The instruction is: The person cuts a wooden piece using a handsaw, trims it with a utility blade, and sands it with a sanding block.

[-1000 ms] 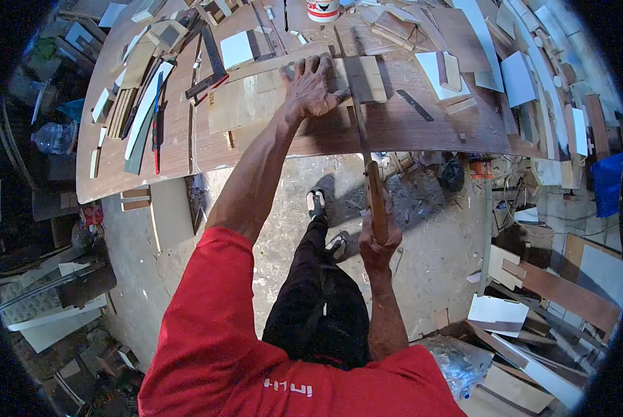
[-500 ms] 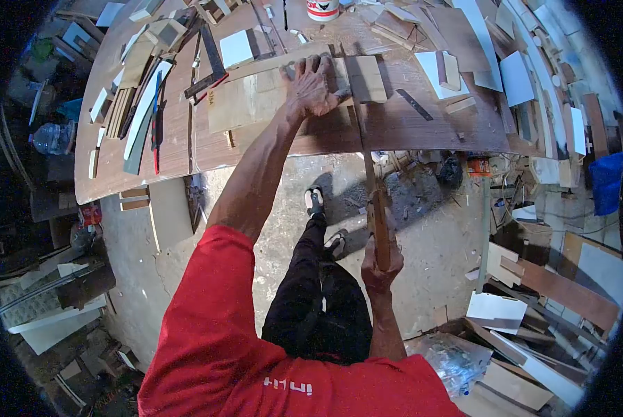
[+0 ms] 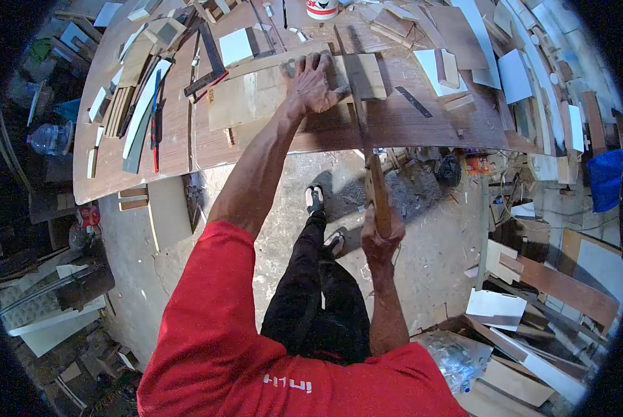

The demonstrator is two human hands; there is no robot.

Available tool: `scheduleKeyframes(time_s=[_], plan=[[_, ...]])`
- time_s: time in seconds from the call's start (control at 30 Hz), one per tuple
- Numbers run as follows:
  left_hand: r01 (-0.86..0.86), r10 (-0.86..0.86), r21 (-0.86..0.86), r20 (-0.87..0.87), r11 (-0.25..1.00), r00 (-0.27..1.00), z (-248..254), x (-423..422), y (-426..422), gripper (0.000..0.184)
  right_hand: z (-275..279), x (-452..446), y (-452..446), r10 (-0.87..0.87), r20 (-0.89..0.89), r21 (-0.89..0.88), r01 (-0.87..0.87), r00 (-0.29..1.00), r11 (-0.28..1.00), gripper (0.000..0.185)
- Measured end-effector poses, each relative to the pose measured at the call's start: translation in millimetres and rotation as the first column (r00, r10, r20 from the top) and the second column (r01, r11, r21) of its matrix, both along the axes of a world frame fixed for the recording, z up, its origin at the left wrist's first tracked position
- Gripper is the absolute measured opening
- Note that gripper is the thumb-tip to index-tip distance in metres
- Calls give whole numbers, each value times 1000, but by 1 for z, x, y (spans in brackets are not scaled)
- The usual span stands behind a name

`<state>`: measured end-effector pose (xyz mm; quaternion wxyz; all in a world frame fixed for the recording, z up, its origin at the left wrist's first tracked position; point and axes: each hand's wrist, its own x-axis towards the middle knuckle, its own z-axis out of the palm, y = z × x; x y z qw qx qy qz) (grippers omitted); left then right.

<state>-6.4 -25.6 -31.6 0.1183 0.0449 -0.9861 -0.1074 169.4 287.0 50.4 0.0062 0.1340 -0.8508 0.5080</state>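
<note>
A pale wooden board [image 3: 245,96], long and flat with fine grain and stamped lettering near its left end, lies across the brown, wood-grained counter [image 3: 457,126]. The left hand [image 3: 313,89] rests on it, grip open, fingers spread and palm down. The right hand [image 3: 382,240] has its grip closed around the wooden handle of a saw [image 3: 359,124], below the counter's near edge. The narrow, dark blade runs from that edge up across the board, just right of the left hand. The blade blurs into shadow there, so it is probably against the wood, but I cannot tell how deep it sits.

Right of the board, a thin, dark, straight strip [image 3: 413,102] lies slantwise on the counter. Beyond it, a blunt wooden block [image 3: 447,69] sits on a smooth white panel [image 3: 428,67]. At the left, a flat white piece [image 3: 236,47] lies near a dark, angular tool [image 3: 211,57]. The counter's near edge curves in this view; bare surface lies between board and edge, and open concrete floor [image 3: 422,285] surrounds the right hand.
</note>
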Motion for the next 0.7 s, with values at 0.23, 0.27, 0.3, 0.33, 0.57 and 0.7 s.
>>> scheduleKeyframes(time_s=[0.23,0.27,0.3,0.33,0.57,0.7], plan=[[-151,151,-14,189,988,970,42,14,20,92,6,24,19,-55,8,-19,55,998,998,38],[-133,131,6,138,991,982,39,12,17,92,3,12,14,-50,70,27,48,996,998,39],[-113,110,27,91,993,990,34,11,17,93,2,6,12,-50,135,75,40,990,996,39],[-110,107,25,93,994,990,29,10,17,93,0,6,12,-51,269,41,41,962,998,39],[-139,127,103,121,985,985,41,13,21,98,13,33,28,-45,56,5,44,997,999,37],[-131,117,122,115,984,986,47,15,22,99,5,8,17,17,61,65,-21,998,998,39]])
